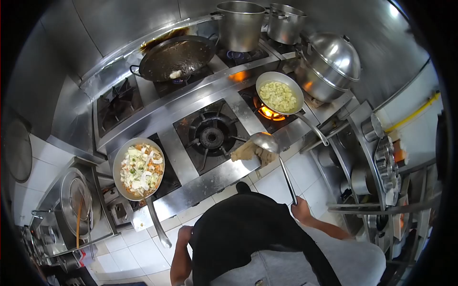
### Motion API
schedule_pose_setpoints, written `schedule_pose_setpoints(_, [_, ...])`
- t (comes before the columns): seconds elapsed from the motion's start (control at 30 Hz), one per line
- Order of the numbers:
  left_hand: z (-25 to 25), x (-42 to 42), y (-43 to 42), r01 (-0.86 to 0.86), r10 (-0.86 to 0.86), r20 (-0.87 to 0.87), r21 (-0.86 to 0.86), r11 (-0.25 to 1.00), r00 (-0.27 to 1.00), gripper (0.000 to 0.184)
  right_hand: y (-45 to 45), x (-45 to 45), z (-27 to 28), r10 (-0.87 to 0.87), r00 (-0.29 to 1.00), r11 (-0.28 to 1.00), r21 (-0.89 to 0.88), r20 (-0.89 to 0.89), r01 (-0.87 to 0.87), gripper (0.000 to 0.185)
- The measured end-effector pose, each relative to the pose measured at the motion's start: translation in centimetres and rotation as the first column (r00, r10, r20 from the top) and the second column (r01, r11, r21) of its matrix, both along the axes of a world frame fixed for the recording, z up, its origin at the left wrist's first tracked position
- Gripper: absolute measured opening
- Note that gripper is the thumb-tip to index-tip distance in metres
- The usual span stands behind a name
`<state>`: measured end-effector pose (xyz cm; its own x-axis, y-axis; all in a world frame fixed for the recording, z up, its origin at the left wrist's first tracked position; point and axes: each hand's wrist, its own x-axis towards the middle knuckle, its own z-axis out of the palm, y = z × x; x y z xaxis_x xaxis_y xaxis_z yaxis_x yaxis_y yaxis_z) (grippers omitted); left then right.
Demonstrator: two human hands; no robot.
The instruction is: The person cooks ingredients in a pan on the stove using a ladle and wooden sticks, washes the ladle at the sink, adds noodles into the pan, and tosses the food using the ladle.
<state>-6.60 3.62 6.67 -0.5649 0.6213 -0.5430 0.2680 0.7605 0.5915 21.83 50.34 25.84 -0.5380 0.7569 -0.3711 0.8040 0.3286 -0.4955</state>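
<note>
My right hand (300,210) is closed around the handle of a long metal ladle (287,178). The ladle's bowl hangs over the stove's front edge, close above a crumpled brown cloth (244,150). Low beside my black apron is my left hand (184,234), its fingers mostly hidden. Nearest to it, the handle of a frying pan (156,221) juts out over the stove's edge. Chopped cabbage and orange pieces (140,169) fill that pan. On the right, a second pan (298,102) with pale yellow-green chunks (277,96) sits over a burning flame (268,113).
A blackened wok (167,64) stands on the back row, with tall pots (241,28) beside it. A domed lid (336,55) covers a large pot. A bare burner (211,137) lies between the pans. Shelves of metal containers (360,181) line the right; a strainer (76,190) is at left.
</note>
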Motion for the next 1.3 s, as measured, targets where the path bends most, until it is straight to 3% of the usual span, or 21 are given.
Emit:
schedule_pose_setpoints(0.1, [-0.5, -1.6, 0.9, -0.242, 0.209, 0.169, 0.210, 0.947, 0.963, 0.022, -1.0, -0.7, 1.6, -0.103, 0.991, 0.994, -0.048, -0.087, 0.099, 0.009])
schedule_pose_setpoints(0.13, [0.4, -2.3, 2.0, -0.321, 0.288, 0.210, 0.146, 0.936, 0.934, 0.023, -0.7, -0.2, 0.8, -0.088, 0.992, 0.995, -0.051, -0.086, 0.083, 0.009])
schedule_pose_setpoints(0.2, [6.4, -2.6, 5.9, -0.638, 0.609, 0.344, -0.036, 0.769, 0.715, 0.023, 0.1, 1.7, -1.0, -0.066, 0.994, 0.997, -0.051, -0.092, 0.061, 0.009])
schedule_pose_setpoints(0.27, [3.6, -2.4, 4.9, -0.594, 0.543, 0.320, 0.084, 0.800, 0.777, 0.022, 1.5, 2.6, -3.1, 0.092, 0.996, 0.991, 0.094, 0.007, -0.092, 0.008])
schedule_pose_setpoints(0.3, [4.8, -2.1, 5.7, -0.718, 0.669, 0.405, -0.042, 0.695, 0.624, 0.022, 2.1, 1.2, -2.3, 0.123, 0.992, 0.987, 0.104, -0.009, -0.121, 0.008])
schedule_pose_setpoints(0.37, [2.5, -1.0, 4.0, -0.282, 0.268, 0.121, 0.125, 0.951, 0.956, 0.020, 2.4, -3.3, 2.6, 0.049, 0.993, 0.997, -0.049, -0.109, -0.054, 0.009])
schedule_pose_setpoints(0.4, [1.0, -0.5, 3.1, -0.064, 0.079, -0.081, 0.170, 0.983, 0.994, 0.020, 3.2, -5.9, 3.2, 0.109, 0.976, 0.992, -0.044, -0.188, -0.119, 0.009])
schedule_pose_setpoints(0.43, [0.2, 0.0, 2.3, 0.285, -0.269, -0.325, 0.004, 0.958, 0.907, 0.022, 4.1, -8.8, 4.2, 0.177, 0.931, 0.978, -0.048, -0.319, -0.202, 0.011])
schedule_pose_setpoints(0.5, [0.2, 2.0, 0.6, 0.249, -0.188, -0.299, 0.178, 0.952, 0.935, 0.025, 4.3, -16.9, 9.5, 0.243, 0.883, 0.954, -0.066, -0.401, -0.293, 0.017])
schedule_pose_setpoints(0.6, [-0.7, 4.2, -1.3, 0.005, -0.005, -0.002, 0.067, 0.998, 1.000, 0.024, 6.4, -26.9, 12.0, 0.441, 0.712, 0.890, 0.168, -0.545, -0.423, 0.004])
schedule_pose_setpoints(0.67, [-0.2, 4.8, -1.5, -0.092, 0.091, 0.093, 0.009, 0.996, 0.992, 0.022, 5.7, -32.5, 15.4, 0.395, 0.711, 0.890, 0.052, -0.582, -0.452, 0.006])
schedule_pose_setpoints(0.7, [0.2, 5.0, -1.3, -0.304, 0.302, 0.225, -0.029, 0.952, 0.926, 0.022, 5.7, -34.4, 16.2, 0.356, 0.736, 0.888, -0.036, -0.577, -0.458, 0.007])
schedule_pose_setpoints(0.8, [1.0, 6.2, -1.1, -0.627, 0.606, 0.337, -0.058, 0.777, 0.720, 0.023, 5.5, -38.9, 18.0, 0.396, 0.775, 0.902, 0.050, -0.493, -0.429, 0.008])
schedule_pose_setpoints(0.87, [1.9, 7.2, -0.7, -0.745, 0.707, 0.335, -0.020, 0.667, 0.623, 0.025, 5.9, -40.8, 17.8, 0.405, 0.782, 0.894, 0.027, -0.475, -0.447, 0.008])
schedule_pose_setpoints(0.93, [4.1, 7.8, 0.1, -0.883, 0.815, 0.447, -0.106, 0.458, 0.369, 0.027, 6.1, -42.0, 16.8, 0.412, 0.790, 0.886, -0.002, -0.454, -0.463, 0.009])
schedule_pose_setpoints(0.97, [3.8, 8.3, 0.0, -0.888, 0.819, 0.447, -0.103, 0.448, 0.361, 0.027, 6.3, -42.5, 16.1, 0.416, 0.795, 0.895, 0.045, -0.442, -0.443, 0.012])
schedule_pose_setpoints(1.0, [3.8, 8.8, -0.1, -0.838, 0.782, 0.405, -0.067, 0.542, 0.474, 0.028, 6.2, -42.8, 16.0, 0.418, 0.800, 0.902, 0.090, -0.431, -0.422, 0.015])
schedule_pose_setpoints(1.1, [4.2, 9.8, -0.6, -0.772, 0.705, 0.389, 0.027, 0.635, 0.593, 0.029, 6.2, -42.8, 16.2, 0.469, 0.786, 0.866, 0.036, -0.402, -0.498, 0.015])
schedule_pose_setpoints(1.17, [4.5, 10.0, -0.5, -0.858, 0.785, 0.459, -0.086, 0.506, 0.417, 0.029, 5.8, -42.5, 16.6, 0.483, 0.777, 0.859, 0.049, -0.404, -0.509, 0.015])
schedule_pose_setpoints(1.23, [4.2, 10.2, -0.8, -0.848, 0.782, 0.421, -0.054, 0.527, 0.459, 0.028, 5.7, -42.3, 16.6, 0.497, 0.767, 0.853, 0.066, -0.405, -0.518, 0.014])
schedule_pose_setpoints(1.3, [4.0, 9.5, -1.0, -0.844, 0.802, 0.437, -0.154, 0.513, 0.408, 0.027, 6.1, -42.6, 16.4, 0.510, 0.763, 0.844, 0.061, -0.396, -0.533, 0.014])
